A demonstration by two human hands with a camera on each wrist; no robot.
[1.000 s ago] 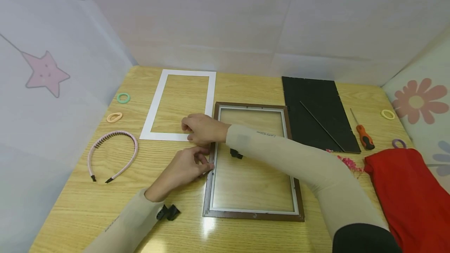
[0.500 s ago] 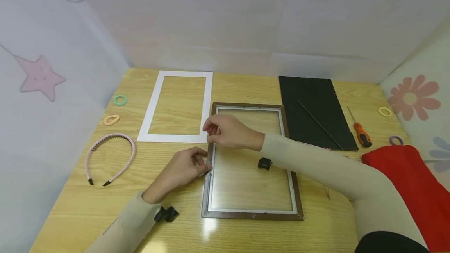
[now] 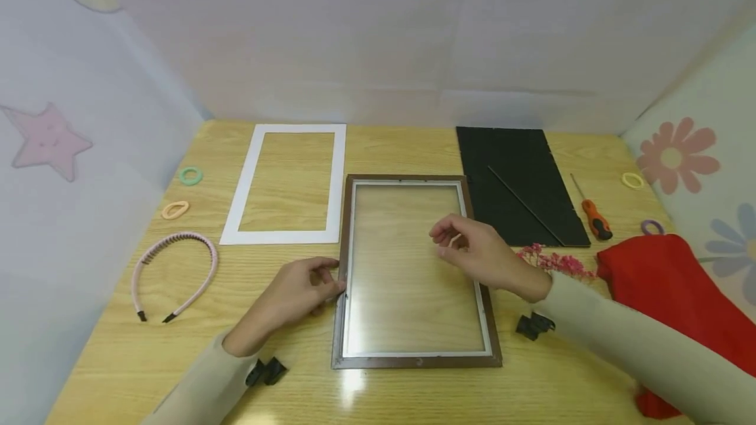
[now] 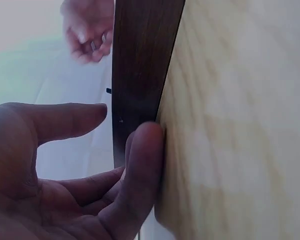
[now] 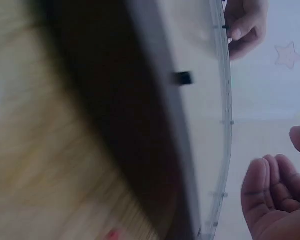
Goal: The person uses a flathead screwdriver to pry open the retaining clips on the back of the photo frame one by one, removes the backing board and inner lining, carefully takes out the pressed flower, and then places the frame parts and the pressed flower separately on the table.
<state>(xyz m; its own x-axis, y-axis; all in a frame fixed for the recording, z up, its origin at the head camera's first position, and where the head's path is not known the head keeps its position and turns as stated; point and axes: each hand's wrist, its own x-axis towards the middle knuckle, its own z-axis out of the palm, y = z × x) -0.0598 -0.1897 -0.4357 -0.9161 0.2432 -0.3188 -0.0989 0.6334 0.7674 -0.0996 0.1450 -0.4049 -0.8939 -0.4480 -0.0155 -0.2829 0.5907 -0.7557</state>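
Note:
A brown picture frame (image 3: 437,362) lies on the wooden table with its back side up, a glass pane (image 3: 407,300) inside it. My left hand (image 3: 295,294) grips the frame's left side. In the left wrist view, the thumb tip meets one edge of the dark wood (image 4: 140,60) and a finger lies along the other. Over the right part of the pane hovers my right hand (image 3: 478,251), fingers loosely bent and holding nothing. The right wrist view shows that hand (image 5: 277,195) with a gap between thumb and fingers.
A white mat border (image 3: 283,237) lies back left, a black backing board (image 3: 502,149) with a thin rod (image 3: 522,202) back right. Around them are a headband (image 3: 136,281), several hair ties, a screwdriver (image 3: 596,220), pink flowers (image 3: 561,263) and red cloth (image 3: 667,294).
My right hand has moved right, from the frame's upper left side to above the right part of the pane. My left hand has stayed at the frame's left side.

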